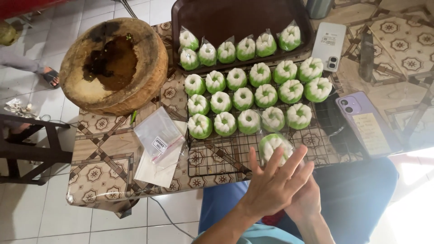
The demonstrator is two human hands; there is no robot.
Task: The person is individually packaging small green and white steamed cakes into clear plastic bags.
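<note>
Right now your left hand (271, 187) is raised in front of you with its fingers spread, its palm laid against your right hand (307, 199), which sits mostly hidden behind it; between them you hold a green-and-white ring cake in a clear bag (275, 147), just above the near edge of the surface (99, 171). Your left grip is wide and flat rather than curled, pressing on the bag; how your right fingers close you cannot tell from here. Just beyond the bagged cake lies a black wire rack (217, 162), its near part bare, and farther along it stand three rows of unwrapped green-and-white cakes (244, 97). To the left of the rack, near the surface's edge, rests a stack of clear plastic bags (158, 144). To the right, a purple phone (366, 124) lies face down beside the rack. Farther off, a brown tray (239, 18) carries a row of cakes already bagged (235, 47), with a white phone (329, 45) just right of it. At the far left sits a round wooden chopping block (113, 68), darkly stained in its middle.
</note>
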